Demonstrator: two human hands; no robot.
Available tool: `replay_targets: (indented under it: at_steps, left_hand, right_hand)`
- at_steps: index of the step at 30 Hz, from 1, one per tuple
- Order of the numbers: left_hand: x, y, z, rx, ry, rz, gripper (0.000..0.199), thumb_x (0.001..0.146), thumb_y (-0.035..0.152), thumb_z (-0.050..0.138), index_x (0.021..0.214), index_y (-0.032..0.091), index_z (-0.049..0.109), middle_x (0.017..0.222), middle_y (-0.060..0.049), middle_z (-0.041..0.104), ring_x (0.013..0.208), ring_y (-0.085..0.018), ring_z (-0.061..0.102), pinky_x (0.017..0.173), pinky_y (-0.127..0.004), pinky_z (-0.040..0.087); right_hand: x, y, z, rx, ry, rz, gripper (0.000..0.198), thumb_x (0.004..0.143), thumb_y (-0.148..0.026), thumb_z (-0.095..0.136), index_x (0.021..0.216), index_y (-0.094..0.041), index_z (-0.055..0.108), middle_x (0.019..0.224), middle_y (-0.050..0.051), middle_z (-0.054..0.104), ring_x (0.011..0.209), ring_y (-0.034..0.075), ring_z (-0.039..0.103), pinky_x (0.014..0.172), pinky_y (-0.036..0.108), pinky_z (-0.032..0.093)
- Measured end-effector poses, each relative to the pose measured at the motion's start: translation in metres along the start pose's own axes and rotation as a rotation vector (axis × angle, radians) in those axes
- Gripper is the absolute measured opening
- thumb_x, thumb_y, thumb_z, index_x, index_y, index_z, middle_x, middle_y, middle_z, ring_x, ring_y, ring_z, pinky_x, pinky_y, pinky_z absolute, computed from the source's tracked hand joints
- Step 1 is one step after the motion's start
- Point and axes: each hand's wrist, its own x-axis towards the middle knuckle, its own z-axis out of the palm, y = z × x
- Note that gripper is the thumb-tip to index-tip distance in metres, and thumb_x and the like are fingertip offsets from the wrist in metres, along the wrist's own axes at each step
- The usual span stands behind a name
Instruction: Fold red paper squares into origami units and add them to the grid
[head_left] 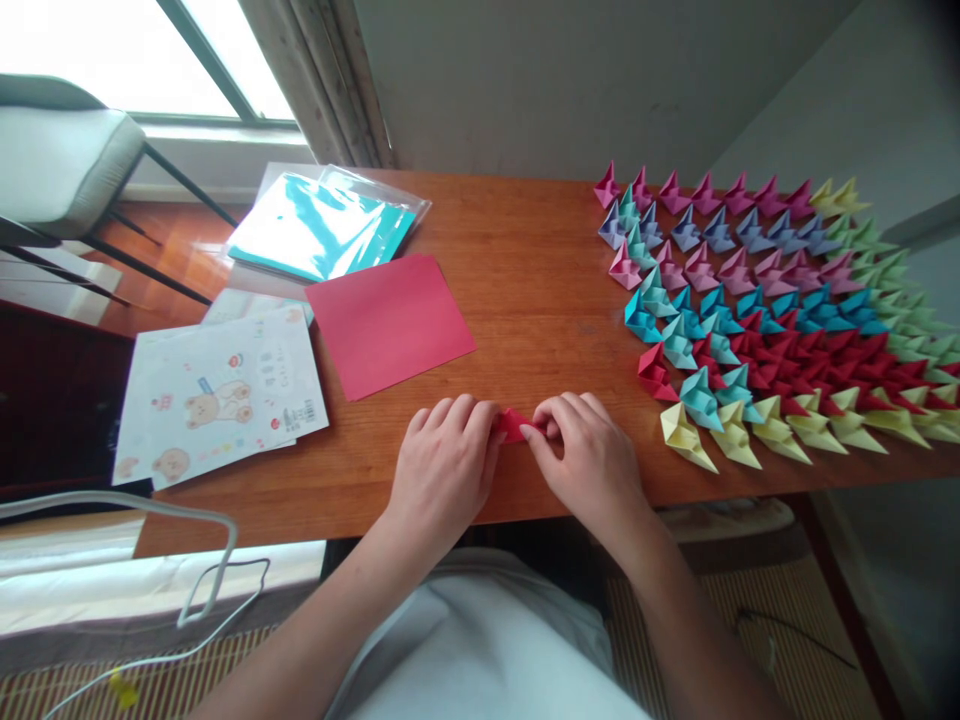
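Note:
A small folded piece of red paper [513, 425] is held between my two hands near the table's front edge. My left hand [450, 455] pinches its left end, with the fingers curled over it. At the right end, the thumb and fingertips of my right hand [589, 455] close on the paper. Much of the folded shape is hidden behind my fingers. Just beyond my left hand lies a flat red paper sheet [390, 325]. Rows of folded paper figures [772, 360] in several colours stand to the right of my right hand.
A clear plastic packet of teal paper [322, 225] lies at the back left of the wooden table [525, 260]. Printed bear sheets [225, 395] overlap at the left edge. A chair [64, 160] stands beyond, by the window. A white cable [217, 540] loops at lower left.

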Motion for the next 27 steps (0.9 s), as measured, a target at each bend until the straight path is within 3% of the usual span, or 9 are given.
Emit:
replay_targets:
  at_steps: [10, 19, 23, 27]
  left_hand:
    - [-0.002, -0.005, -0.001, -0.048, -0.022, 0.038, 0.032, 0.101, 0.027, 0.045, 0.13, 0.027, 0.059, 0.101, -0.006, 0.065, 0.091, -0.025, 0.058, 0.079, -0.039, 0.039]
    - [-0.006, -0.008, 0.0, -0.284, 0.051, 0.044, 0.024, 0.098, 0.018, 0.048, 0.117, 0.022, 0.062, 0.112, -0.006, 0.068, 0.097, -0.023, 0.06, 0.084, -0.037, 0.042]
    - [-0.007, -0.007, 0.0, -0.421, 0.093, 0.044, 0.02, 0.097, 0.017, 0.051, 0.114, 0.021, 0.059, 0.105, -0.004, 0.072, 0.094, -0.02, 0.064, 0.084, -0.035, 0.044]
    - [-0.007, -0.002, -0.007, -0.59, 0.037, 0.051, 0.023, 0.093, 0.014, 0.053, 0.114, 0.018, 0.061, 0.098, -0.005, 0.071, 0.088, -0.019, 0.065, 0.079, -0.031, 0.047]
  right_hand:
    - [-0.006, -0.007, 0.003, 0.058, 0.016, 0.034, 0.013, 0.093, -0.027, 0.063, 0.086, -0.022, 0.054, 0.091, 0.005, 0.061, 0.089, 0.025, 0.053, 0.081, 0.038, 0.043]
    - [-0.012, -0.01, 0.007, 0.27, 0.096, 0.018, 0.015, 0.091, -0.017, 0.065, 0.083, -0.022, 0.053, 0.081, 0.001, 0.061, 0.08, 0.022, 0.056, 0.075, 0.035, 0.044]
    - [-0.015, -0.011, 0.004, 0.496, 0.151, 0.054, 0.011, 0.09, -0.016, 0.066, 0.097, -0.022, 0.06, 0.089, 0.001, 0.066, 0.083, 0.018, 0.062, 0.077, 0.031, 0.049]
    - [-0.014, -0.011, -0.005, 0.661, 0.16, 0.006, 0.008, 0.094, -0.017, 0.061, 0.089, -0.023, 0.065, 0.09, 0.001, 0.066, 0.086, 0.016, 0.064, 0.078, 0.027, 0.051]
